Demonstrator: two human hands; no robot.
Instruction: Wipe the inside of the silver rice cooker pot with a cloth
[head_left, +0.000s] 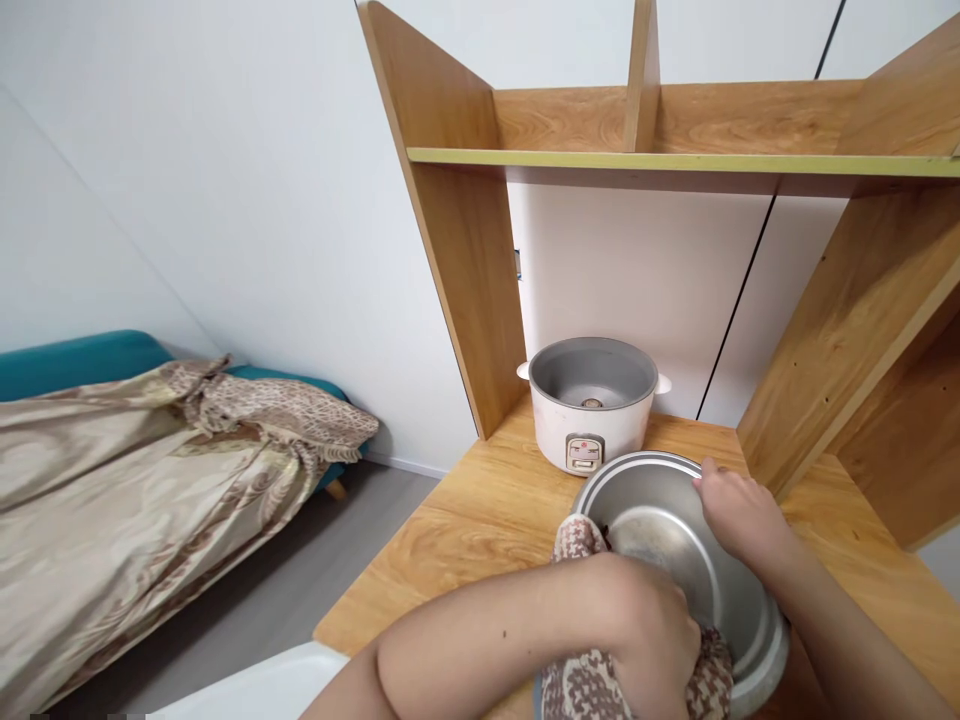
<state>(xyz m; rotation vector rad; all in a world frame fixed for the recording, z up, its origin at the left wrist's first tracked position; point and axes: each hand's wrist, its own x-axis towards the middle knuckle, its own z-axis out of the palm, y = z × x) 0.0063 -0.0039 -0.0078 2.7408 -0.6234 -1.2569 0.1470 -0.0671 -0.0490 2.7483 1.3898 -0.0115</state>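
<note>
A silver metal rice cooker inner pot (660,482) is tilted towards me over the desk, its inside facing up. On the pot's far right rim, my right hand (739,508) is closed with the thumb over the edge. My left hand (649,630) is bunched round a brown and white patterned cloth (589,685) and reaches into the pot. Part of the cloth hangs over the near left rim, and the left fingertips are hidden. Just behind the pot, the white rice cooker body (551,430) stands lidless, with its grey inside and heating plate showing.
The wooden desk (427,540) carries a shelf unit (465,250), whose upright panels flank the cooker. To the left stands a teal sofa (90,350) covered by a beige patterned throw (135,480). A white surface (262,685) shows at the bottom left.
</note>
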